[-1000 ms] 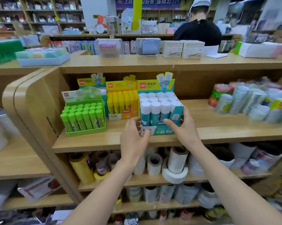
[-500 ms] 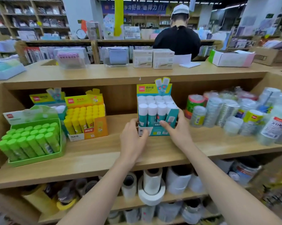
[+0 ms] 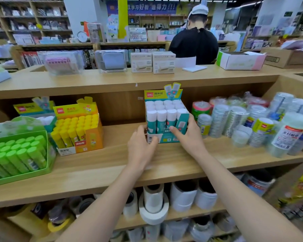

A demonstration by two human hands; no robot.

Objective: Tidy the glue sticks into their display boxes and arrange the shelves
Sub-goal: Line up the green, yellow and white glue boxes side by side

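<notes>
Both hands are clamped on the teal box [image 3: 166,139] of glue sticks [image 3: 166,112], which stands upright on the wooden shelf [image 3: 112,165], about midway along it and set back from the front edge. The left hand [image 3: 141,145] holds the box's lower left front corner, thumb on the front panel and fingers curled round the left side. The right hand [image 3: 189,135] holds the right side, its thumb pressed on the front and its fingers wrapped round the far wall. The sticks inside are teal with white caps and fill the box in tidy rows (its printed header card stands up at the back). Just to the right of the box, near the right end of the shelf, sleeves of clear tape rolls [image 3: 252,123] lie heaped together. Well apart to the left stands a yellow box [image 3: 93,138] of yellow-capped sticks, and at the left front corner a green box [image 3: 25,176] of green sticks leans toward the edge. Rolls of white tape [image 3: 154,205] sit on the shelf below. Beyond the counter top, a person in black [image 3: 194,46] stands facing away.
</notes>
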